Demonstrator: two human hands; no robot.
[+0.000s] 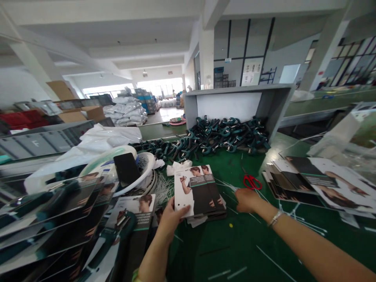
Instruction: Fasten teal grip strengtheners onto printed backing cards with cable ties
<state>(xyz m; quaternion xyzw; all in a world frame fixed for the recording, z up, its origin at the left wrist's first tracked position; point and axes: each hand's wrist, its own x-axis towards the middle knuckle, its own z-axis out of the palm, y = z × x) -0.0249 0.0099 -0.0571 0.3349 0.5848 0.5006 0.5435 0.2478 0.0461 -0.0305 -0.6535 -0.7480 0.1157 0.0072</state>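
My left hand (172, 221) grips the left edge of a printed backing card (183, 197), thumb on its face; the card lies tilted over a stack of similar cards (216, 197). At the right of that stack my right hand (247, 199) is closed low over the table, fingertips pinched at the end of some thin white cable ties (225, 184). Red-handled scissors (252, 182) lie just beyond it. To the left, a card with a dark green hand-grip exerciser (125, 225) attached rests by more such carded exercisers (55, 211).
A heap of loose hand-grip exercisers (226, 135) spills from a grey open-fronted box (282, 113). A black phone (127, 169) leans on a white round basket (147, 166) at left. More printed cards (317, 182) are piled at right. Loose ties are scattered over the green table (246, 243).
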